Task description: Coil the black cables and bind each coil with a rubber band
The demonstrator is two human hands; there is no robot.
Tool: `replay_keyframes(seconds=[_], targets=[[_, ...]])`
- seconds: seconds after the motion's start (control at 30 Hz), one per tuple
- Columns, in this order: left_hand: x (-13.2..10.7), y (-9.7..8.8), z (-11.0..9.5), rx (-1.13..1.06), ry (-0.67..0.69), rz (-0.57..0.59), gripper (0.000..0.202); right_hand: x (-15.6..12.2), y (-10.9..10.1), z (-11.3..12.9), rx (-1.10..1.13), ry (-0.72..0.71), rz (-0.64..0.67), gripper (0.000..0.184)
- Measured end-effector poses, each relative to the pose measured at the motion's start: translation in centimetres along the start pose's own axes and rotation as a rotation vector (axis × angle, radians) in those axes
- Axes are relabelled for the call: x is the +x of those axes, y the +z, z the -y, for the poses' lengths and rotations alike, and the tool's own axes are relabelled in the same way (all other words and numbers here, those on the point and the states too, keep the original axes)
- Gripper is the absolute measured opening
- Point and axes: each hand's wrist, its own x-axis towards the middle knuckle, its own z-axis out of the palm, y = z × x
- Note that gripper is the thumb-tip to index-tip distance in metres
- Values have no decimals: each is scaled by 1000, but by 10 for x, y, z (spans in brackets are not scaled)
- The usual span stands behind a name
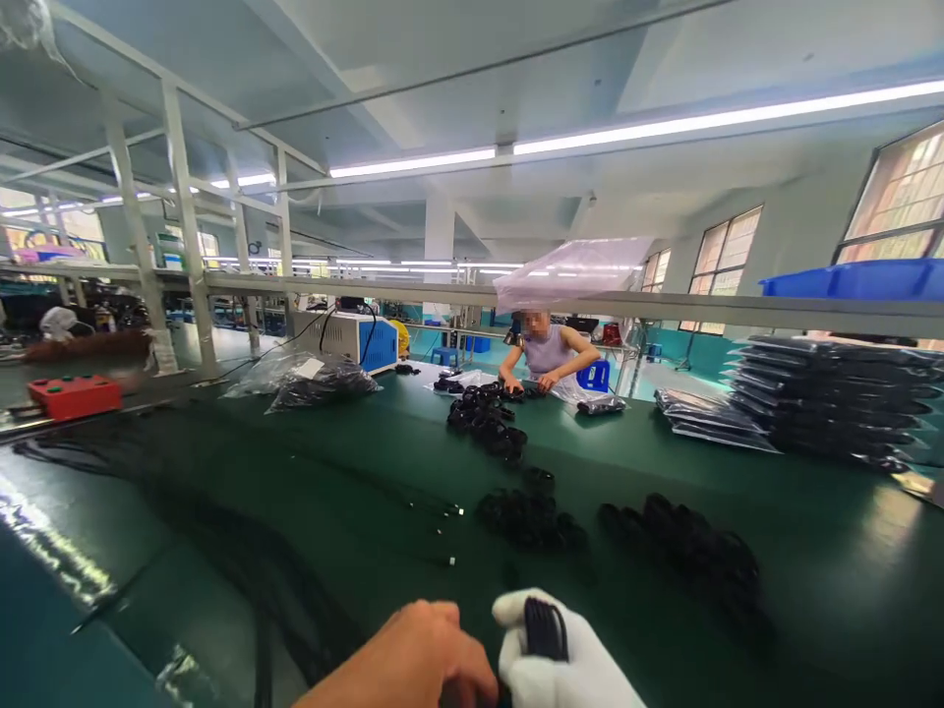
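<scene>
At the bottom of the head view, my gloved right hand [564,659] is closed around a coiled black cable [544,629], its loops showing between thumb and fingers. Just beside it is my bare left hand [420,654], fingers curled downward; whatever they pinch is hidden. Beyond my hands lie a pile of coiled black cables [531,519] and a second pile [685,541] to the right. Long loose black cables [243,551] stretch over the green tabletop [354,442] on the left, several small white-tipped ends near the middle.
Opposite, a co-worker [542,354] handles cables from another heap [487,418]. Stacked bagged packs [833,403] stand at right, below a shelf with a blue tray [855,280]. Left are a plastic bag of black items [317,379], a blue-white machine [354,339] and a red button box [76,396].
</scene>
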Motion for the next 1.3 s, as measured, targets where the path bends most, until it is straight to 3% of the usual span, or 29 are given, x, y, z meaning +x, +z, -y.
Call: replay_keyframes(seconds=[0.07,0.17,0.27,0.37,0.47,0.57,0.63,0.73,0.83,0.87,0.93,1.03,1.13,1.23,1.3], targets=[[-5,-6,-15,11,-48,-62,17,-7,8,9,-14,43,-105,59],[-6,-8,-24,-64,-103,-95,41,-11,16,15,-84,125,-92,76],[-5,-4,-21,-152,-91,-45,62,-9,16,6,-187,134,-6,71],[-4,2,-23,-126,-136,-19,68,-1,11,-12,-196,46,-63,69],[0,11,-36,29,-188,-5,66,9,10,-27,-182,-25,-184,63],[8,17,-49,234,-239,23,56,15,13,-32,-165,-49,-213,48],[13,14,-49,270,-243,31,54,14,14,-30,-188,-64,-222,48],[16,2,-37,5,-194,107,44,8,15,-20,-246,-103,-257,55],[15,-3,-22,-245,-222,99,25,-3,16,-4,-369,-197,-337,40],[14,0,-19,-238,-225,57,26,-8,16,2,-379,-220,-322,34],[13,8,-15,-146,-197,-16,25,-18,16,12,-276,-201,-165,33],[11,17,-17,-171,-243,24,19,-28,14,17,70,-93,117,42],[11,12,-25,-544,-365,42,10,-25,13,12,261,-101,178,54],[10,3,-33,-913,-276,-86,19,-17,14,4,311,-119,264,62],[9,2,-37,-978,-203,-174,26,-14,15,3,290,-103,291,61]])
